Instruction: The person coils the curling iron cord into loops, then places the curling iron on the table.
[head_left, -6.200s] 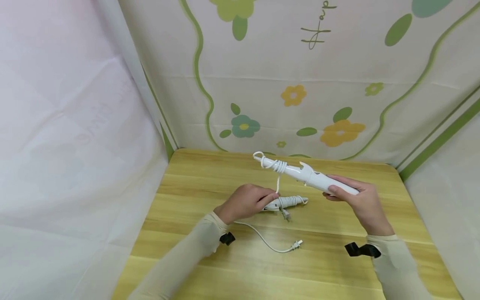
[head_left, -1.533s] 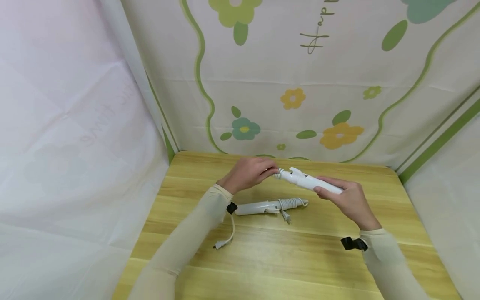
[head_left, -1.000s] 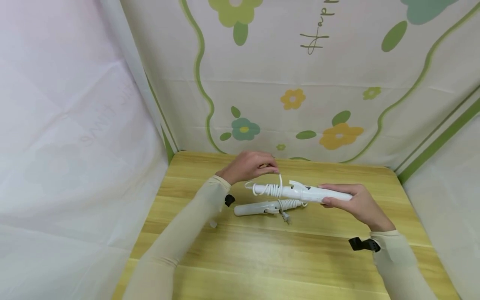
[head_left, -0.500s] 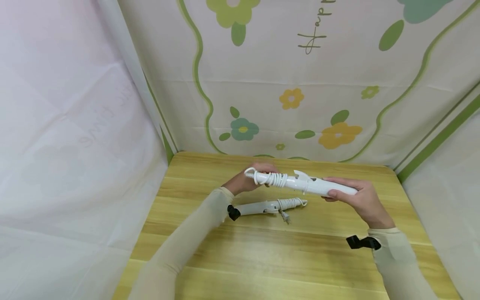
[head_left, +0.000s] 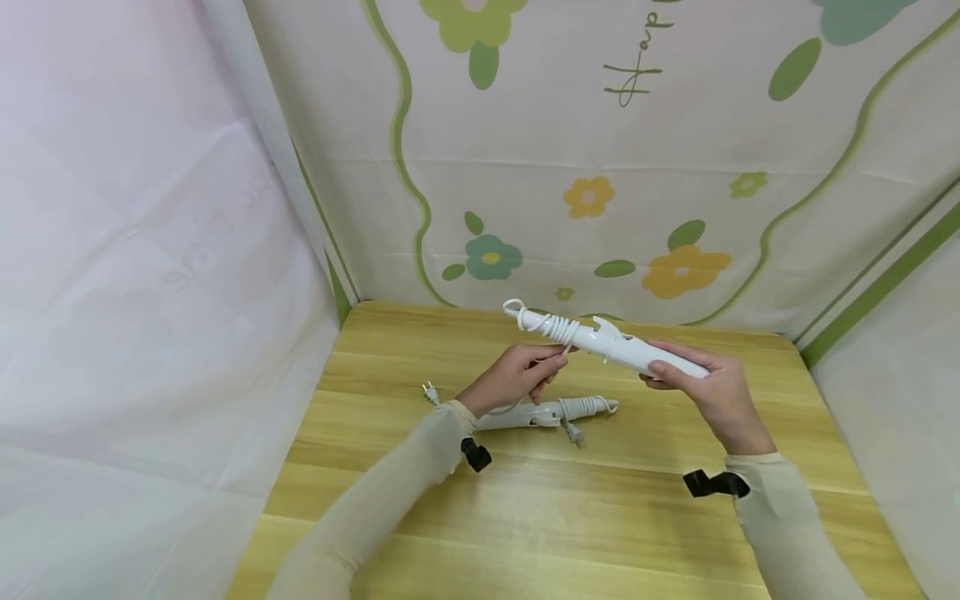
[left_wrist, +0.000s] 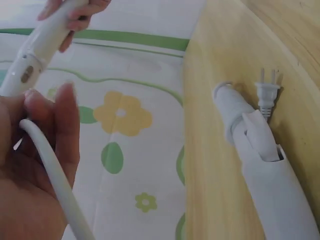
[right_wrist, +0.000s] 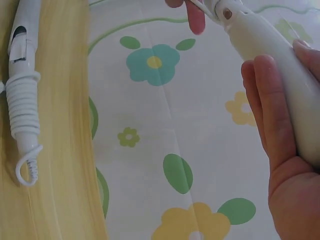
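My right hand (head_left: 723, 396) grips a white curling iron (head_left: 633, 352) by its thick end, holding it tilted above the table. White cord (head_left: 558, 328) is wound in several turns round the iron's thin end. Below those turns my left hand (head_left: 517, 373) pinches the loose cord (left_wrist: 56, 182), which runs back past the wrist. Its plug (head_left: 430, 393) shows left of that hand. A second white curling iron (head_left: 536, 415) lies on the table, its own cord (right_wrist: 23, 105) neatly coiled; the left hand and wrist partly hide it in the head view.
The wood-grain table (head_left: 600, 525) spans the space below both hands. A white cloth with flowers (head_left: 588, 197) rises behind its back edge. White cloth walls (head_left: 150, 333) stand at the left and right. The second iron's plug (left_wrist: 267, 92) rests beside its coil.
The left hand has come from behind the held iron to below its coil, pinching the cord. The held iron's left end has risen. The loose plug swung to the left of the wrist.
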